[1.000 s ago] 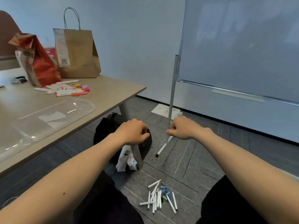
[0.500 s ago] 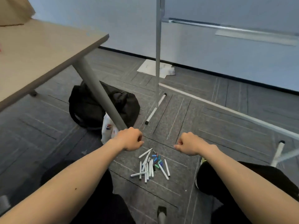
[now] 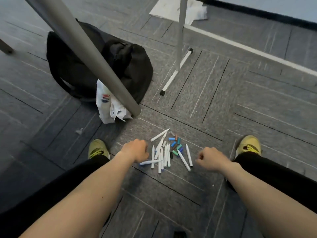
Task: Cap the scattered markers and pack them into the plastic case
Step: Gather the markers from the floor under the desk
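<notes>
Both hands are coming down lower than before, and now the left hand (image 3: 137, 150) is hanging just left of the markers (image 3: 163, 155) while the right hand (image 3: 210, 158) is hanging just right of them, each one curling into a fist with nothing showing in it. The markers are lying in a messy white pile on the gray carpet (image 3: 223, 103), between the left shoe (image 3: 97, 149) and the right shoe (image 3: 248, 146), with little colored caps (image 3: 176, 145) lying loose at the pile's far side. Farther past the pile, a white plastic bag (image 3: 108, 109) is leaning by a gray table leg (image 3: 96, 54), and a black backpack (image 3: 130, 66) is sitting behind them.
</notes>
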Demonstrator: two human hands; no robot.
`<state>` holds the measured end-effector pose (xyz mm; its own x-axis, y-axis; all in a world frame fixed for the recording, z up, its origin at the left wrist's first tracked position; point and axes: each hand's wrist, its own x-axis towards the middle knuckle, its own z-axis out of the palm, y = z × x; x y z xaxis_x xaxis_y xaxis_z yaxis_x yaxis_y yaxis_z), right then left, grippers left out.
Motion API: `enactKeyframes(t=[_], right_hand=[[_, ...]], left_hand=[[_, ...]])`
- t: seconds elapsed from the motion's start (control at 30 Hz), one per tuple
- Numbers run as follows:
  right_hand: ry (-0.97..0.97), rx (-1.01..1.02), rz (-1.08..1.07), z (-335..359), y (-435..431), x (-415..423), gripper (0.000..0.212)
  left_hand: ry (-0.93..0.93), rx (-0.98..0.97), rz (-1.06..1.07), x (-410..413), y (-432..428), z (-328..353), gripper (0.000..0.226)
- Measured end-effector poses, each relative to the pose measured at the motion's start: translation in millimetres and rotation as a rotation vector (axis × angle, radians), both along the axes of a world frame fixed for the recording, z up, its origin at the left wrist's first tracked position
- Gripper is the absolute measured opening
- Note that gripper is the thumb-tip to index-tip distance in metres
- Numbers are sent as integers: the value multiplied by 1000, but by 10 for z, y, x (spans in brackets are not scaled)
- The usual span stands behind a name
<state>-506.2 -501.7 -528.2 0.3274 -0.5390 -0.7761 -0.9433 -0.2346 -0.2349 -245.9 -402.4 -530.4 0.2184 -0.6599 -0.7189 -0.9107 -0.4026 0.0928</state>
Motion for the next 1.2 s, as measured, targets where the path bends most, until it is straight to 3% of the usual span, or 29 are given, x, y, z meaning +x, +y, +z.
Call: enactKeyframes(t=[0.23,0.37,0.53,0.77,1.07,1.2], right_hand=[[68,12,-31,-654,-106,308,12],[94,-32,-122,-990,-187,480,28],[92,-115,-222,-1353,-138,549,44],[85,-151,-198,-1639,94,518,31],[48,-216,-240,-1758,176,596,25],[-56,-288,-328,-1777,119,606,29]], left_hand=[[58,134,118,158,31,-683,26],[78,153,102,179,-46,-990,28],[125,9,133,106,23,-1331,33],[120,-21,190,5,178,-1532,39],[86,-1,221,-119,139,-1628,26],[153,-51,409,-86,115,-1631,18]])
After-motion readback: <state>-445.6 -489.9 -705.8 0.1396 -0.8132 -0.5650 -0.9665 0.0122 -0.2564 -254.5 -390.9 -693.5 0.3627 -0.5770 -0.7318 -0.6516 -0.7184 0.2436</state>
